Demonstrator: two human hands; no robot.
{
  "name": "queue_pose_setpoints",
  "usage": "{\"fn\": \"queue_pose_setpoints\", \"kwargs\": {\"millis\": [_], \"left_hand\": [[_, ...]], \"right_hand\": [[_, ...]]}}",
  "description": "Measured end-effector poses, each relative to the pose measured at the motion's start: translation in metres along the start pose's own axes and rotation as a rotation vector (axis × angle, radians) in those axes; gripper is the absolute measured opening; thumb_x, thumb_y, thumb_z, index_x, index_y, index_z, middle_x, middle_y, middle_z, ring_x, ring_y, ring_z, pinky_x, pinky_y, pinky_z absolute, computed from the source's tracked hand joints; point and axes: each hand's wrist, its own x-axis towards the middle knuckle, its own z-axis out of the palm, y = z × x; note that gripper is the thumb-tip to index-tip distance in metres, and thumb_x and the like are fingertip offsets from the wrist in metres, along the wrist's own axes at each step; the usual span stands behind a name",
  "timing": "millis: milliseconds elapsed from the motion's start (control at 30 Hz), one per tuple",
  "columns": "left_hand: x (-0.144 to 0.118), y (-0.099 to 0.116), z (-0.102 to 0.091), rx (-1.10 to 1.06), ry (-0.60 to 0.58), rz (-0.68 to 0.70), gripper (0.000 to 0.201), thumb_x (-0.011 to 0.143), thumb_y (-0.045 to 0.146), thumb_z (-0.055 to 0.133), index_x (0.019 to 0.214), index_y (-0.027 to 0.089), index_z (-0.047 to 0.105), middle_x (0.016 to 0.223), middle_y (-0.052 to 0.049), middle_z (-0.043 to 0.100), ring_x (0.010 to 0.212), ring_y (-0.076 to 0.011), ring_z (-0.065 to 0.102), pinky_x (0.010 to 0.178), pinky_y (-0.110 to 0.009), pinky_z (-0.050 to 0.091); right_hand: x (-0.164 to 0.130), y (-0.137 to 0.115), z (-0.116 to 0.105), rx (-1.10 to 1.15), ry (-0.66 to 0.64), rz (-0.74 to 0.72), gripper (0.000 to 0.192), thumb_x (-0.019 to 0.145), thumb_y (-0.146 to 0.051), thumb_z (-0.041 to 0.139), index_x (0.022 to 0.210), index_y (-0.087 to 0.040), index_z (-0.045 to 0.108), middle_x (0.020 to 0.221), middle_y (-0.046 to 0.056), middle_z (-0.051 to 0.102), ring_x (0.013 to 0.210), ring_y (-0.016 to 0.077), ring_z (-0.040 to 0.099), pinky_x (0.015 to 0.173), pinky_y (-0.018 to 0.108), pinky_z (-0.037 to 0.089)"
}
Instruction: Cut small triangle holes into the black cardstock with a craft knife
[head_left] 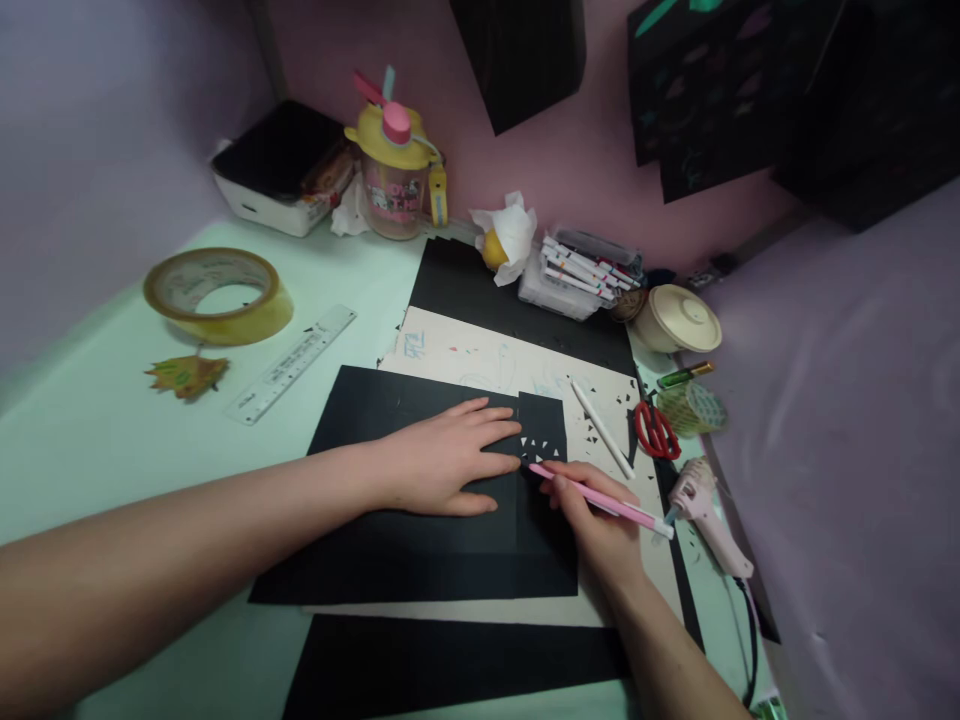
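My left hand (442, 455) lies flat with its fingers spread on a sheet of black paper (405, 560). In my right hand (600, 520) is a slim pink pen-like tool (600, 498), its tip touching the paper near my left fingertips; whether it is a pen or a craft knife I cannot tell. Just above that tip, a narrow black paper strip (541, 412) carries several small triangular cut-outs. Beneath the black paper lies a pale board (442, 345) with faint drawn lines. A white pen (602, 430) and small black scraps rest on the board, right of the strip.
Red scissors (657, 432), a pink glue gun (709, 515) with its cord and a tape roll (694, 408) line the right side. On the left are a clear ruler (292, 365), a wide tape roll (217, 295) and a leaf (187, 375). A yellow-lidded cup (394, 180) stands behind.
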Motion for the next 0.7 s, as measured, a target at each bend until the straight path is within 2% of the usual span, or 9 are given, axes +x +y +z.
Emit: {"fn": "queue_pose_setpoints", "kwargs": {"millis": [300,700], "left_hand": [[0.0028,-0.0004,-0.0021,-0.014,-0.058,-0.028,0.047,0.088,0.044,0.059,0.128,0.021,0.058,0.147,-0.016,0.042,0.141,-0.0336,0.030,0.116,-0.052,0.022],[0.0022,-0.0019,-0.0001,-0.054,-0.017,-0.029,0.046,0.087,0.040,0.062,0.127,0.019,0.058,0.146,-0.016,0.043,0.141,-0.0343,0.030,0.116,-0.053,0.021]], "right_hand": [[0.0005,0.0002,0.0006,-0.028,-0.006,-0.037,0.017,0.086,-0.025,0.062,0.098,-0.024,0.075,0.080,0.005,0.074,0.066,0.0189,0.068,0.064,0.032,0.057],[0.0023,-0.0039,0.0005,-0.042,-0.001,-0.054,0.017,0.086,-0.021,0.062,0.097,-0.022,0.075,0.078,0.004,0.074,0.063,0.0163,0.069,0.059,0.028,0.058]]}}
